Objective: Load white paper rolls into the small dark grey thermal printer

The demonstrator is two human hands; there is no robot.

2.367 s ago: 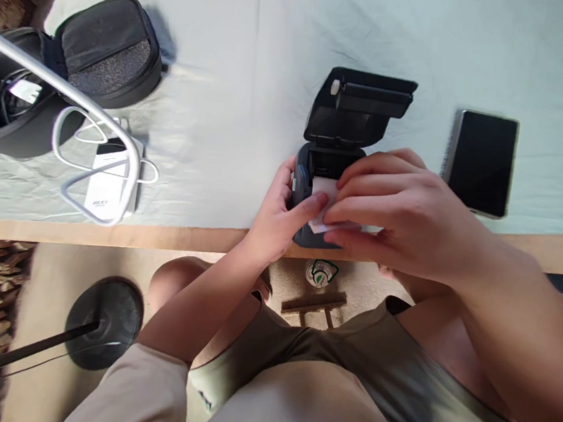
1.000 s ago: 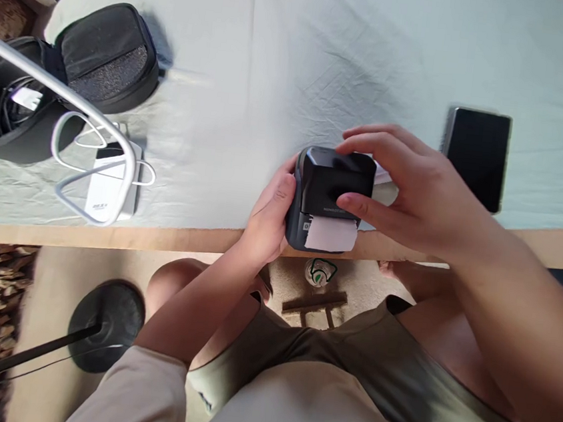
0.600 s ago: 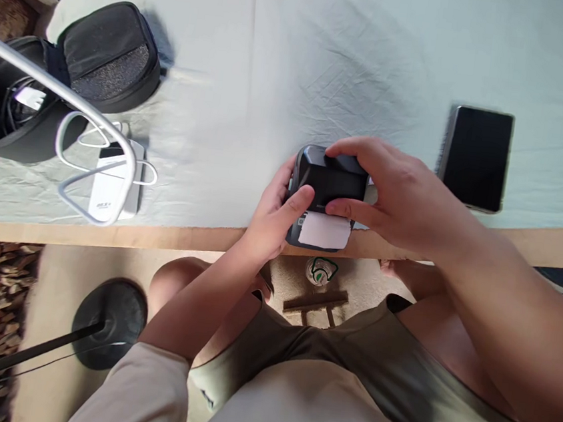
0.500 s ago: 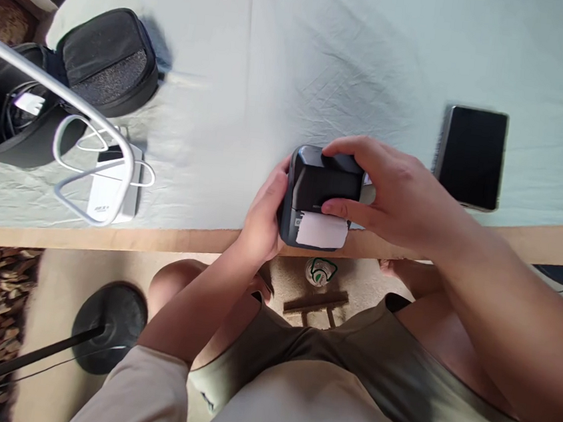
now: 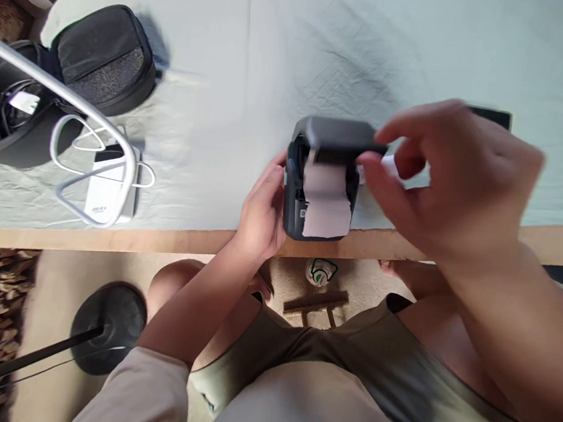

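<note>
A small black label printer [image 5: 293, 199] stands at the near edge of the table, its lid [image 5: 342, 133] raised. White paper [image 5: 328, 216] runs from inside it and hangs over the front. My left hand [image 5: 264, 212] is wrapped round the printer's left side. At the lid's right corner, my right hand [image 5: 461, 176] has thumb and forefinger pinched on the edge, somewhat blurred by motion. Behind that hand, a phone-like black device [image 5: 495, 117] is mostly hidden. A small white piece [image 5: 391, 165] shows between the printer and my right fingers.
At the left lies an unzipped black case [image 5: 103, 61] with cables inside. Near it are a white box [image 5: 110, 186] and a white cable, crossed by a bent metal lamp arm [image 5: 72, 98]. A round black stand base [image 5: 108, 327] and a bottle [image 5: 320, 272] are on the floor.
The printer's lid has swung up and back, baring the paper inside. My right hand has moved up and right with the lid's edge, covering most of the black device. My left hand stays put.
</note>
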